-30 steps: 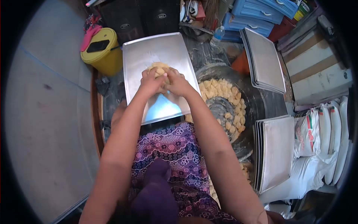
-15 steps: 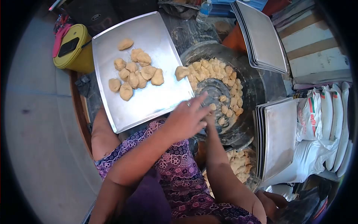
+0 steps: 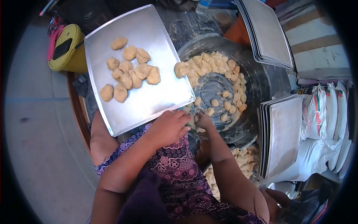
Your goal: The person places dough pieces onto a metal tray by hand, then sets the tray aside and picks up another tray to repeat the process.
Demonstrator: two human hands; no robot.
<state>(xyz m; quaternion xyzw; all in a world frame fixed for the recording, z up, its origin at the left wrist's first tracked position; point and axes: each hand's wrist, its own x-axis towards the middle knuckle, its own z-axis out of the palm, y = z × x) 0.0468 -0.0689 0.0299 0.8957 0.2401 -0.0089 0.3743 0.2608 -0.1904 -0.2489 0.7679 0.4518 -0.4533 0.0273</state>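
Note:
My left hand [image 3: 170, 126] is over the near edge of a metal tray [image 3: 149, 103], fingers loosely bent and thumb apart, holding nothing visible. Close to its right, inside the near side of a large dark round basin [image 3: 255, 93], my right hand [image 3: 203, 121] is closed on a small piece of dough, partly hidden by its fingers. On the tray lie several larger dough lumps [image 3: 143, 71]. One lump [image 3: 181, 70] sits at the tray's right edge, beside the basin. Many small dough balls [image 3: 209, 64] line the basin's far and right sides, with several loose ones [image 3: 214, 102] nearer its middle.
A yellow bucket [image 3: 76, 56] with a phone [image 3: 62, 49] on its lid stands at the left. Stacked trays [image 3: 266, 33] lie at the upper right, more [image 3: 285, 130] at the right beside white sacks [image 3: 313, 112]. Below the basin is more dough [image 3: 244, 162]. A bottle [image 3: 203, 6] stands at the top.
My left hand has drawn back left and down from over the basin, its fingers now bent. My right hand has shifted slightly left and down. One lump in the tray's upper group now lies apart.

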